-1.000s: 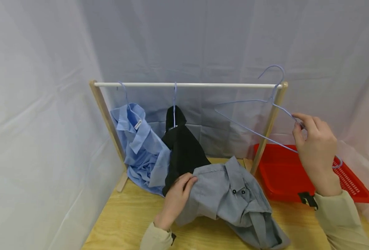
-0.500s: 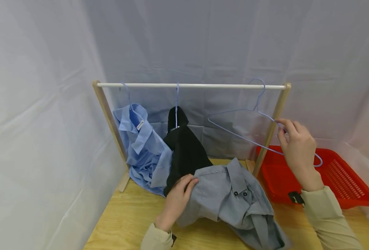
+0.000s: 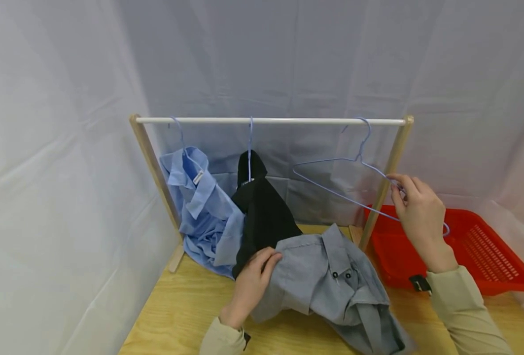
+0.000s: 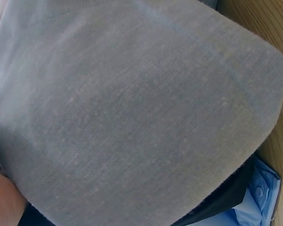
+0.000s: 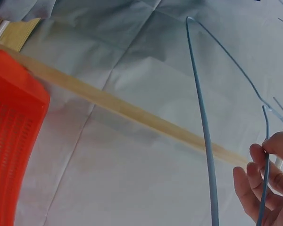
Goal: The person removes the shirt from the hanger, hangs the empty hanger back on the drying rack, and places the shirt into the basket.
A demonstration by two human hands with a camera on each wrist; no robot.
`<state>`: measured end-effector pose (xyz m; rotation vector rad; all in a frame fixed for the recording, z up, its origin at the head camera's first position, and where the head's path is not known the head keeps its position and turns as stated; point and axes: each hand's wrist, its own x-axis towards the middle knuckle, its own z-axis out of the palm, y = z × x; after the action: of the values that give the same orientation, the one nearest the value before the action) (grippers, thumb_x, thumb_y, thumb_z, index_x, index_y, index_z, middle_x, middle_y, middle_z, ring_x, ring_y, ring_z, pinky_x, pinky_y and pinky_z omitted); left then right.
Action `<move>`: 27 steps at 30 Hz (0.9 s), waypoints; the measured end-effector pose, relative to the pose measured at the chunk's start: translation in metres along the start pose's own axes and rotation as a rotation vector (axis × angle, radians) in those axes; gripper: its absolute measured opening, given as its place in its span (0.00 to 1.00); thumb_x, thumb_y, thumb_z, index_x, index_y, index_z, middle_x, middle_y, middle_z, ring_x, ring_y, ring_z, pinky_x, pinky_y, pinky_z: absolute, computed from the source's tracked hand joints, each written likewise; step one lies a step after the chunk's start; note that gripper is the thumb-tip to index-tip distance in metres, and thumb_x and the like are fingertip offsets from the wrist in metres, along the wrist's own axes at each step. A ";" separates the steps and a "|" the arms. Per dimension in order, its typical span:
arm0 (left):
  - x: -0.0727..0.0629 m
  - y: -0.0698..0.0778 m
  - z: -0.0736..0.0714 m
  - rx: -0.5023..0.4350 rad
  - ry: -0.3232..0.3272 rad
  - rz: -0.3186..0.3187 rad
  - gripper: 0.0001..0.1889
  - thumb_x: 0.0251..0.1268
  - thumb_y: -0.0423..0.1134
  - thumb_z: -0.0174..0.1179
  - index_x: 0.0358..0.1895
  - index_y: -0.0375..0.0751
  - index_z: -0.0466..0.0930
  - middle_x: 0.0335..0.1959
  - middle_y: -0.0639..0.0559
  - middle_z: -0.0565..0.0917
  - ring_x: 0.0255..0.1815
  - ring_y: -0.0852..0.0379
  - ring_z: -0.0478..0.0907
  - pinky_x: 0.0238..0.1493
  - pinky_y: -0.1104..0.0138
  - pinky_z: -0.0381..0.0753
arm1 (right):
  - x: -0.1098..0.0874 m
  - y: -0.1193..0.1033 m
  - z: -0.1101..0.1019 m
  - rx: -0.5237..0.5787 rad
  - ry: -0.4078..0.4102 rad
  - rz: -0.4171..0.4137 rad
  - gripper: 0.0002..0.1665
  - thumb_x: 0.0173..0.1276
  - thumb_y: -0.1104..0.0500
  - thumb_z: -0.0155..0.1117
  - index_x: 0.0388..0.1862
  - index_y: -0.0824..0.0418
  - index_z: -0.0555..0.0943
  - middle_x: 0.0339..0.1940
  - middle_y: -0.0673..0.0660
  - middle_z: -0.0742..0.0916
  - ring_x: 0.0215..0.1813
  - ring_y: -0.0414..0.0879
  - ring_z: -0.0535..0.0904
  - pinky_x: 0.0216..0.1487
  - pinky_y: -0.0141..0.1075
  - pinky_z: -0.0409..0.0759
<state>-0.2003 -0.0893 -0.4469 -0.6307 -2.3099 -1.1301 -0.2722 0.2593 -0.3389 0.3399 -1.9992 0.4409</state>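
My left hand (image 3: 254, 286) pinches the edge of a grey collared shirt (image 3: 306, 271), which lies crumpled over the table and partly over a black garment (image 3: 268, 212). In the left wrist view the grey cloth (image 4: 137, 113) fills most of the frame and hides nearly all of that hand. Thumb and fingers of my right hand (image 3: 421, 217) pinch the sloping shoulder of a pale blue wire hanger (image 3: 360, 156). Its hook loops over the white rail (image 3: 306, 121) near the right end. No garment is on this hanger, as the right wrist view of the wire (image 5: 205, 127) also shows.
A light blue shirt (image 3: 208, 202) and the black garment hang from hangers on the rail's left half. Wooden posts (image 3: 386, 182) support the rail. A red plastic basket (image 3: 488, 246) stands on the wooden table (image 3: 168, 310) at right, before pale fabric walls (image 3: 262, 59).
My right hand has moved left and slightly down with the hanger, bringing its hook from above the rail's right end onto the rail. The left hand keeps its grip on the grey shirt.
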 end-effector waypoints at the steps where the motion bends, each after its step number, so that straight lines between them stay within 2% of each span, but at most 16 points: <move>1: 0.000 0.000 0.000 -0.001 0.001 0.001 0.09 0.78 0.40 0.55 0.34 0.50 0.74 0.29 0.62 0.72 0.30 0.65 0.68 0.35 0.72 0.71 | 0.000 0.000 0.000 -0.006 -0.001 -0.003 0.12 0.69 0.68 0.65 0.50 0.61 0.86 0.31 0.62 0.85 0.30 0.57 0.80 0.25 0.50 0.73; 7: 0.000 -0.001 0.000 -0.001 0.004 0.003 0.09 0.78 0.40 0.55 0.34 0.50 0.74 0.29 0.63 0.71 0.29 0.66 0.67 0.34 0.72 0.70 | -0.003 -0.002 -0.004 -0.043 0.007 -0.030 0.12 0.69 0.67 0.65 0.50 0.60 0.85 0.36 0.63 0.86 0.36 0.62 0.78 0.24 0.54 0.74; 13: 0.000 0.000 0.000 0.006 0.001 -0.003 0.08 0.78 0.40 0.55 0.35 0.50 0.75 0.30 0.62 0.75 0.31 0.65 0.70 0.35 0.70 0.74 | -0.008 -0.009 -0.013 -0.062 -0.001 -0.111 0.15 0.66 0.68 0.66 0.52 0.64 0.85 0.45 0.68 0.84 0.47 0.68 0.76 0.40 0.58 0.77; 16: 0.000 0.000 0.000 0.006 -0.005 -0.007 0.08 0.78 0.41 0.55 0.35 0.50 0.76 0.31 0.61 0.76 0.31 0.65 0.71 0.36 0.68 0.75 | -0.015 -0.013 -0.017 -0.049 -0.019 -0.161 0.16 0.65 0.68 0.67 0.52 0.65 0.84 0.48 0.69 0.84 0.50 0.69 0.75 0.46 0.58 0.76; 19: 0.001 0.000 0.001 0.006 -0.014 -0.008 0.08 0.78 0.41 0.55 0.35 0.50 0.76 0.30 0.61 0.75 0.31 0.65 0.70 0.35 0.69 0.74 | -0.028 -0.015 -0.017 -0.018 -0.060 -0.203 0.16 0.68 0.63 0.65 0.53 0.66 0.84 0.48 0.69 0.83 0.50 0.68 0.75 0.48 0.58 0.77; 21: 0.002 0.000 0.001 -0.001 -0.021 -0.007 0.09 0.79 0.41 0.54 0.34 0.50 0.75 0.28 0.61 0.72 0.29 0.65 0.69 0.34 0.70 0.72 | -0.041 -0.017 -0.015 0.011 -0.100 -0.229 0.17 0.75 0.56 0.59 0.52 0.66 0.83 0.48 0.68 0.83 0.49 0.68 0.75 0.49 0.58 0.78; 24: 0.003 0.000 0.003 -0.011 -0.024 -0.011 0.11 0.79 0.42 0.54 0.32 0.50 0.73 0.26 0.62 0.69 0.27 0.65 0.66 0.32 0.72 0.69 | -0.063 -0.019 -0.009 0.024 -0.185 -0.262 0.28 0.82 0.44 0.46 0.52 0.64 0.84 0.48 0.66 0.83 0.49 0.65 0.76 0.49 0.57 0.79; 27: 0.003 0.002 0.006 -0.023 -0.012 -0.026 0.12 0.79 0.42 0.54 0.31 0.50 0.72 0.24 0.63 0.67 0.25 0.66 0.65 0.30 0.73 0.68 | -0.087 -0.022 0.000 0.046 -0.260 -0.286 0.32 0.82 0.39 0.43 0.52 0.62 0.84 0.48 0.64 0.83 0.49 0.63 0.77 0.49 0.55 0.79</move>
<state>-0.2031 -0.0827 -0.4474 -0.6192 -2.3251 -1.1691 -0.2242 0.2443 -0.4134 0.7325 -2.1494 0.2723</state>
